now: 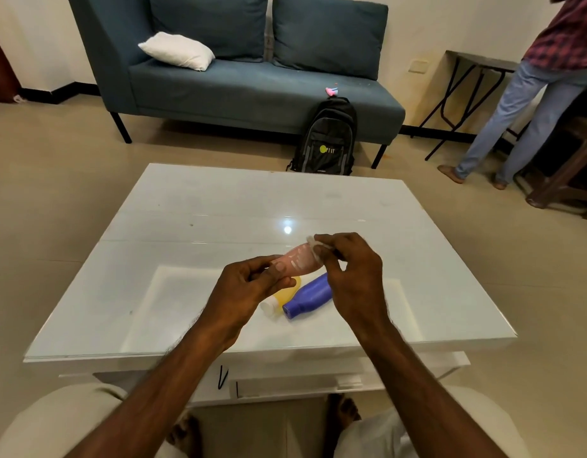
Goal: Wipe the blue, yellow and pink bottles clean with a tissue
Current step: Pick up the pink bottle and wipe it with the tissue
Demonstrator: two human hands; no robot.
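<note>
My left hand (252,285) grips the near end of the pink bottle (300,263) and holds it above the white table (186,226), roughly level. My right hand (348,269) pinches a small white tissue (315,246) against the bottle's far end. Below my hands the yellow bottle (283,296) with a white cap lies on its side on the table. The blue bottle (310,297) lies beside it on the right, touching it, partly hidden by my right hand.
A teal sofa (239,77) with a white pillow stands behind the table. A black backpack (325,140) leans against its front. A person in jeans (516,104) stands at the right by a folding table and a wooden stool (569,166). My knees are under the table's near edge.
</note>
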